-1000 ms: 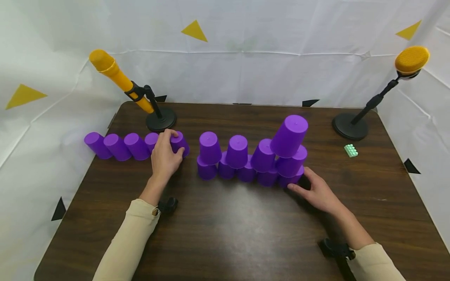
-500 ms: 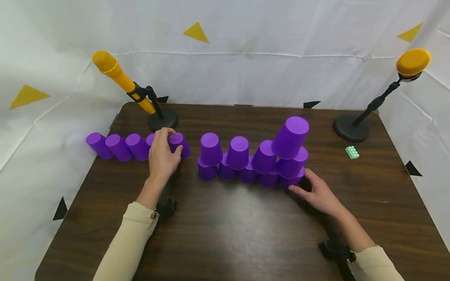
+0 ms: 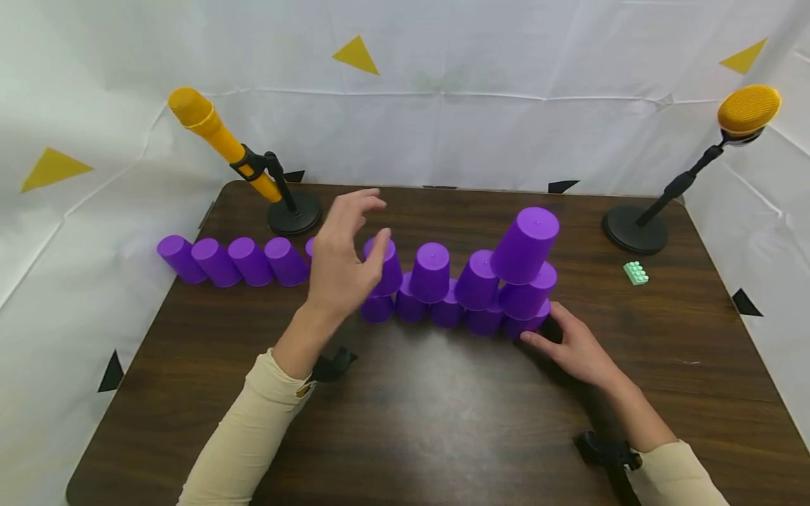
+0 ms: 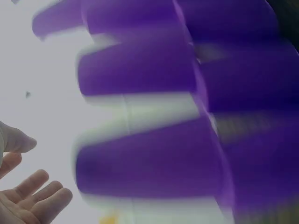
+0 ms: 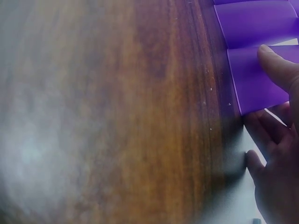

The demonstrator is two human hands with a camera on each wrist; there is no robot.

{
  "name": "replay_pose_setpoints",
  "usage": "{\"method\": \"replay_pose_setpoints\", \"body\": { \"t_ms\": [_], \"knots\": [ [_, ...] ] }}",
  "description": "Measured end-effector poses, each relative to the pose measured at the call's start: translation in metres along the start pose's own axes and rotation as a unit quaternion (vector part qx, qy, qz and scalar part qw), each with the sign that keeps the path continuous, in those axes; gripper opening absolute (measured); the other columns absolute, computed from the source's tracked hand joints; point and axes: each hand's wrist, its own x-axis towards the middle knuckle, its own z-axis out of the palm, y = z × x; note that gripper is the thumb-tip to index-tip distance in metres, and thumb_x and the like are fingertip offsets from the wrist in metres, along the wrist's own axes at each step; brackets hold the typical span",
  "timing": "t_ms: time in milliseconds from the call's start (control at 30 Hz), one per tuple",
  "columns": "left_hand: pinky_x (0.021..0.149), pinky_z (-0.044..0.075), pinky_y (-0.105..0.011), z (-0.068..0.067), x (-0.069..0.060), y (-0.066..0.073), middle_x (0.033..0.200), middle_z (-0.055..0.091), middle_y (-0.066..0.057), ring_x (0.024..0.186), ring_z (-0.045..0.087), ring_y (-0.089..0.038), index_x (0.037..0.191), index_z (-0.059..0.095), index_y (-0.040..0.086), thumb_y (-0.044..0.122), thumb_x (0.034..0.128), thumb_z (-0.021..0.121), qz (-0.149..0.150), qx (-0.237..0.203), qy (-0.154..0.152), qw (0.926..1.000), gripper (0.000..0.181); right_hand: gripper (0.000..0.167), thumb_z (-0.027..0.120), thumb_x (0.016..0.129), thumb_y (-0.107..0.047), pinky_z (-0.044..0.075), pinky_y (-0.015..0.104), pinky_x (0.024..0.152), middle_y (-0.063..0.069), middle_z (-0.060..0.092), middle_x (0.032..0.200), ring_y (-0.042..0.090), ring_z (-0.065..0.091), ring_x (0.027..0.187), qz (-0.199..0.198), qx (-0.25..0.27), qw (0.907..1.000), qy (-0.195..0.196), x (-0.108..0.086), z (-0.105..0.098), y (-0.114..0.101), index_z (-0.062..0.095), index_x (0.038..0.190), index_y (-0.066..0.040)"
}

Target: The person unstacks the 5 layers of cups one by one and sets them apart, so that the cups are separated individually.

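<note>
My left hand (image 3: 344, 270) is raised in front of the left end of a purple cup stack, fingers spread and holding nothing. In the left wrist view its fingers (image 4: 42, 196) stand apart from the blurred cups. Upside-down cups form the stack: a bottom row, a second row with a cup (image 3: 432, 273) near its middle, and one top cup (image 3: 525, 246) at the right. At the stack's right end my right hand (image 3: 572, 349) holds the bottom cup (image 3: 524, 325) between thumb and fingers; the right wrist view shows the thumb (image 5: 275, 65) on its side.
A row of upside-down purple cups (image 3: 251, 262) stands at the left, its last cup mostly behind my left hand. Yellow microphones on black stands occupy the back left (image 3: 218, 137) and back right (image 3: 749, 111). A small green toy brick (image 3: 635, 273) lies at the right.
My left hand has let go of the last cup in the left row and moved right and up, in front of the stack. The right hand stays at the bottom right cup.
</note>
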Motion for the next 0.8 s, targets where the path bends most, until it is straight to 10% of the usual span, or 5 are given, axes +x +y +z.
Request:
{"method": "replay_pose_setpoints", "body": {
  "t_ms": [300, 800],
  "knots": [
    [0.103, 0.041, -0.030, 0.066, 0.007, 0.057, 0.140, 0.048, -0.012, 0.134, 0.042, -0.018, 0.138, 0.049, 0.007, 0.015, 0.0886, 0.071, 0.046, -0.108, -0.101, 0.9879, 0.055, 0.060, 0.074, 0.089, -0.025, 0.035, 0.062, 0.101, 0.020, 0.055, 0.132, 0.039, 0.049, 0.125, -0.011, 0.004, 0.9999, 0.004, 0.001, 0.000, 0.000, 0.048, 0.140, -0.006],
    [0.082, 0.048, -0.019, 0.114, 0.001, 0.073, 0.140, 0.045, -0.008, 0.120, 0.052, -0.011, 0.141, 0.049, 0.019, 0.024, 0.0918, 0.068, 0.024, -0.096, -0.136, 0.9858, 0.053, 0.057, 0.073, 0.090, -0.024, 0.034, 0.061, 0.103, 0.018, 0.055, 0.133, 0.038, 0.048, 0.126, -0.018, 0.007, 0.9998, 0.004, 0.001, -0.001, -0.001, 0.049, 0.140, -0.008]
  ]
}}
